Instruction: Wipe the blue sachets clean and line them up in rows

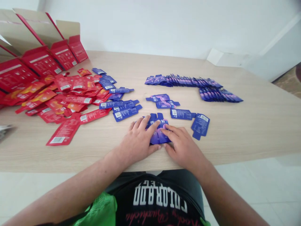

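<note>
Two blue-purple sachets [157,135] lie side by side, face up, near the table's front edge, their narrow necks pointing away from me. My left hand [138,138] rests over the left part of them, fingers spread, palm down. From the right, my right hand [180,142] touches their right side with its fingertips, fingers apart. Just beyond are two more face-up blue sachets [162,101]. To the right, blue sachets with the barcode side up [182,114] lie near my right hand. Parts of the sachets under my fingers are hidden.
Overlapping rows of blue sachets [183,81] lie at the back right. A heap of red sachets [70,91] fills the left, with loose blue sachets [127,111] beside it. Open red boxes [42,59] stand behind the heap. A white object [224,58] sits by the wall.
</note>
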`<state>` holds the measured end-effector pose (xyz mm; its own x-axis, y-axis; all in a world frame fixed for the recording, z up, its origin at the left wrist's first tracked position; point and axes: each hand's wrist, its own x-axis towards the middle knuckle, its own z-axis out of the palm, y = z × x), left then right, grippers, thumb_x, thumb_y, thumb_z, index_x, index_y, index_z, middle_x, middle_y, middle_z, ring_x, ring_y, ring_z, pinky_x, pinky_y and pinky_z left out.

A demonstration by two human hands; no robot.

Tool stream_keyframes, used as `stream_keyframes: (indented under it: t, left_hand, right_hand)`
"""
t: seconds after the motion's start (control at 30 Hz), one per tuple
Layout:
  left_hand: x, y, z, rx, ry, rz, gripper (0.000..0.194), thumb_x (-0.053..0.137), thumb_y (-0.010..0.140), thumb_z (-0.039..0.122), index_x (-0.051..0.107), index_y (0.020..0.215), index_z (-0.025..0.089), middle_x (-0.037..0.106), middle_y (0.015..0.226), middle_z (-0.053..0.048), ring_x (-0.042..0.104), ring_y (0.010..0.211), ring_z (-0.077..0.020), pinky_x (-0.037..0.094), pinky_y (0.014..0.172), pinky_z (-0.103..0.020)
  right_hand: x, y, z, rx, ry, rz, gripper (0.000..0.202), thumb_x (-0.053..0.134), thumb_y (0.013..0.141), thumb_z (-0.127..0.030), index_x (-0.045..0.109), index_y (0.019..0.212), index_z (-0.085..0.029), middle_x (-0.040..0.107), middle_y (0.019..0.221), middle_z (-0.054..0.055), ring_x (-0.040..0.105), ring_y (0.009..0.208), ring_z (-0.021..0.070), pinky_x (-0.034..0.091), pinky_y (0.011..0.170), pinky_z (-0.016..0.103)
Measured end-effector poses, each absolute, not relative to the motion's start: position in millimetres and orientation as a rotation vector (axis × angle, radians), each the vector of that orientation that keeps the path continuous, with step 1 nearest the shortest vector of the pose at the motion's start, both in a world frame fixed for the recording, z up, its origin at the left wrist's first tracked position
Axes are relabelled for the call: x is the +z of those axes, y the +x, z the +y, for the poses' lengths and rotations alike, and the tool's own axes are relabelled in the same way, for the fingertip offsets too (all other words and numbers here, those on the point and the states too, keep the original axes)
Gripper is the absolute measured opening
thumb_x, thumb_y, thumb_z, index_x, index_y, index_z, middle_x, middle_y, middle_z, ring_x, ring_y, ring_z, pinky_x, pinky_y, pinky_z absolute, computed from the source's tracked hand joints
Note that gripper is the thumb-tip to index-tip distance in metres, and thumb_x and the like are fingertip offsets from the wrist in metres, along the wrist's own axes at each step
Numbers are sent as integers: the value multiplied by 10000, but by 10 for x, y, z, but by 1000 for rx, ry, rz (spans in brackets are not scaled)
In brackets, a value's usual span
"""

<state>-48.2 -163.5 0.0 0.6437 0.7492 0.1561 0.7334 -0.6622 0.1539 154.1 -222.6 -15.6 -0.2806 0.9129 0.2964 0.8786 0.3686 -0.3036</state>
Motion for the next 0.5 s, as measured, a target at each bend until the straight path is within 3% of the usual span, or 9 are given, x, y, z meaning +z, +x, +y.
stream_keyframes:
  t: [0.1,0.17,0.3,0.43,0.5]
  left_hand:
    - [22,-423,-1643,330,2814,1201,765,641,852,593,361,1531,380,250,1645,-98,263,1472,-427,281,1144,-649]
    - [19,-396,-1630,288,2837,1145,682,601,879,600,412,1501,391,296,1632,-77,243,1483,-423,261,1146,-670]
    - [-6,-400,-1583,222,2853,1097,610,567,898,605,486,1456,371,357,1607,-69,240,1486,-412,242,1151,-685]
    - [-29,-419,-1562,232,2848,1087,604,583,890,596,504,1444,370,350,1614,-61,239,1489,-403,251,1155,-674]
    - [-38,-418,-1562,242,2847,1091,601,585,889,598,511,1439,370,349,1616,-57,238,1489,-403,246,1156,-677]
  right_hand:
    - [-97,1529,-2247,244,-1478,-2216,444,567,869,-148,594,1312,-159,601,1364,150,534,1252,302,426,1098,510]
    - [-35,1620,-2235,361,-1427,-2207,419,537,877,-131,586,1290,-184,639,1304,119,570,1221,268,458,1078,470]
    - [61,2135,-2169,202,-1564,-2061,367,577,916,-272,586,1282,-239,657,1248,94,613,1167,279,499,1023,479]
    - [-34,2756,-2140,-221,-1806,-1920,651,681,854,-478,511,1425,-217,498,1463,172,449,1364,384,351,1146,584]
    - [-138,2953,-2148,-227,-1902,-1975,797,683,829,-569,436,1498,-212,394,1548,193,375,1418,418,340,1148,605]
